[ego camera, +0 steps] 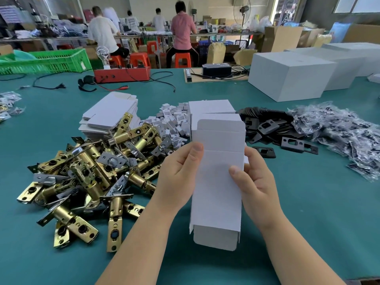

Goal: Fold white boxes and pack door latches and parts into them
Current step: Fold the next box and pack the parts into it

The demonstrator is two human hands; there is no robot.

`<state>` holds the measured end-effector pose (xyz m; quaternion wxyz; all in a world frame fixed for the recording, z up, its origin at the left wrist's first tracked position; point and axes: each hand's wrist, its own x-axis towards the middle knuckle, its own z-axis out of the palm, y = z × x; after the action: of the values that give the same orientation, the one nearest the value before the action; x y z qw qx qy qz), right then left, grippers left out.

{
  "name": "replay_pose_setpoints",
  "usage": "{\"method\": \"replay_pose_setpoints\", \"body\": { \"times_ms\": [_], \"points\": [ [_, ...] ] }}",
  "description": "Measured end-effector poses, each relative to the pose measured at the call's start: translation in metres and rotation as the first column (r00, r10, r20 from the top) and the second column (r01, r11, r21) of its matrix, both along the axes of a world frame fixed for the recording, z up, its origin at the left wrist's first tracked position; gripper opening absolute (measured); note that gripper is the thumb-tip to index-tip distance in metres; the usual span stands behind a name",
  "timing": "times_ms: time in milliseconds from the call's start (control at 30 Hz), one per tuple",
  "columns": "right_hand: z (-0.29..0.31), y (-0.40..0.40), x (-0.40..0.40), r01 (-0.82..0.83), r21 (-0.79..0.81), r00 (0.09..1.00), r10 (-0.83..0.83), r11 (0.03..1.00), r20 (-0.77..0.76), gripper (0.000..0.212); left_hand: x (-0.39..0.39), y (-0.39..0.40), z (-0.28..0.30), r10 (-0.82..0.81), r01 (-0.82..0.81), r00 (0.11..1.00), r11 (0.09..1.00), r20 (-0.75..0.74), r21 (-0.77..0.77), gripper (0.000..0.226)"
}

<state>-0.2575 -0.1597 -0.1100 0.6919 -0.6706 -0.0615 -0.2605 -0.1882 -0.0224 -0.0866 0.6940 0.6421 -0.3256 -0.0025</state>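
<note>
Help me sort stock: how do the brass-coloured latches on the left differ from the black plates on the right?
The latches are shiny brass-coloured, long tubular bodies with flat ends, heaped criss-cross to the left of the held white box. The black plates are matte, thin and flat with a cut-out, some lying loose, others stacked on edge in a row. Both lie loose on the green table, untouched by either hand.

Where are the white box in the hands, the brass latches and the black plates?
white box [216,182], head view, front panel.
brass latches [90,175], head view, middle of the pile.
black plates [267,126], head view, middle of the heap.
</note>
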Motion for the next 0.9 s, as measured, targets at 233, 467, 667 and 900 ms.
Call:
{"method": "replay_pose_setpoints", "body": {
  "times_ms": [233,467,667,900],
  "points": [
    [0.0011,0.0009,-0.0003,-0.028,0.05,1.0,0.027,0.998,0.012,0.019,-0.0002,-0.0014,-0.0018,-0.055,0.055,0.998,0.998,-0.029,0.005,0.057],
    [-0.0004,-0.0005,0.0023,0.021,0.13,0.998,-0.029,0.991,0.064,0.025,0.0042,0.0032,0.0023,-0.193,0.191,0.975,0.981,-0.105,-0.03,0.018],
    [-0.002,-0.0003,0.0036,0.069,0.143,0.995,-0.079,0.987,0.065,0.024,0.0019,0.0003,0.0002,-0.183,0.177,0.978,0.982,-0.103,-0.068,0.03],
    [-0.0031,-0.0034,0.0037,0.03,0.195,0.998,-0.039,0.98,0.043,0.023,0.0038,-0.0014,-0.0034,-0.17,0.159,0.98,0.981,-0.103,-0.109,0.022]
  ]
}}
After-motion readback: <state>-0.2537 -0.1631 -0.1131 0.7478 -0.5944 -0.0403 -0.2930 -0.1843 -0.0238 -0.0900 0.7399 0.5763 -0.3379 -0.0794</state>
